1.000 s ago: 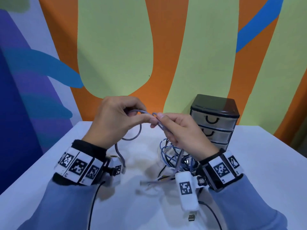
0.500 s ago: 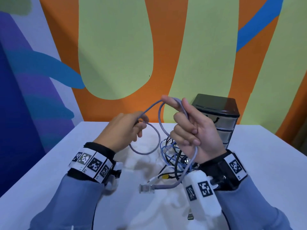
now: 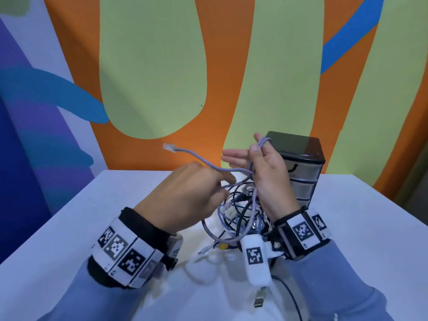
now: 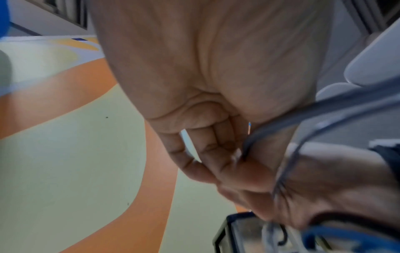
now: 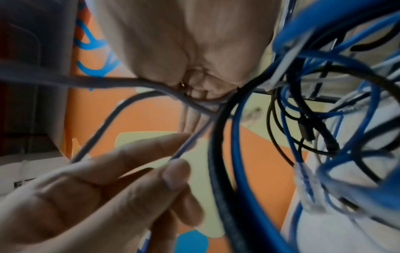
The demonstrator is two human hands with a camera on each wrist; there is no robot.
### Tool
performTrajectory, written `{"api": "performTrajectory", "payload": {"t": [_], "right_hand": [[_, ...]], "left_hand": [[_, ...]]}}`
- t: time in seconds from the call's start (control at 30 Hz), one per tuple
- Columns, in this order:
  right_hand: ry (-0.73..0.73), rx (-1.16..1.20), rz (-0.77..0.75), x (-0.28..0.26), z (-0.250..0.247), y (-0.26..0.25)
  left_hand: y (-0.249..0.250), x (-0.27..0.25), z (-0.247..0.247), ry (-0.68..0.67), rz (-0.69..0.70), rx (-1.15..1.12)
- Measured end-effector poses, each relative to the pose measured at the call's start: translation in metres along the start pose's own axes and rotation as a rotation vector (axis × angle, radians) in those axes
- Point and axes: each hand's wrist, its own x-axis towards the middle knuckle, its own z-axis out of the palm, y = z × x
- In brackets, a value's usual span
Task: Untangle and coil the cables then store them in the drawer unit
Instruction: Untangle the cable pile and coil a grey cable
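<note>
Right hand [image 3: 266, 172] grips lavender cable [image 3: 208, 164]; left hand [image 3: 185, 193] touches it.

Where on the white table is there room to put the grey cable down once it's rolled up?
The table is bare left of the left hand, out to its left edge, and right of the drawer unit, towards the right edge. It is crowded between the wrists, where the cable tangle lies against the drawer unit's front.

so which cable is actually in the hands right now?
The pale lilac network cable: looped over the right hand, its clear plug end in the air. The blue cables and black cables lie tangled on the table.
</note>
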Motion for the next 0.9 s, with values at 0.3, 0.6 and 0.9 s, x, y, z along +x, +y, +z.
{"api": "performTrajectory", "payload": {"t": [0.3, 0.6, 0.9], "right_hand": [[-0.334, -0.512, 0.164, -0.008, -0.001, -0.004], [-0.517, -0.263, 0.284, -0.013, -0.002, -0.021], [-0.556, 0.072, 0.299, -0.027, 0.019, -0.022]], "left_hand": [[-0.036, -0.011, -0.029, 0.17, -0.212, -0.251], [-0.084, -0.018, -0.03, 0.483, -0.046, 0.109], [-0.062, -0.006, -0.007, 0.522, -0.115, 0.235]]}}
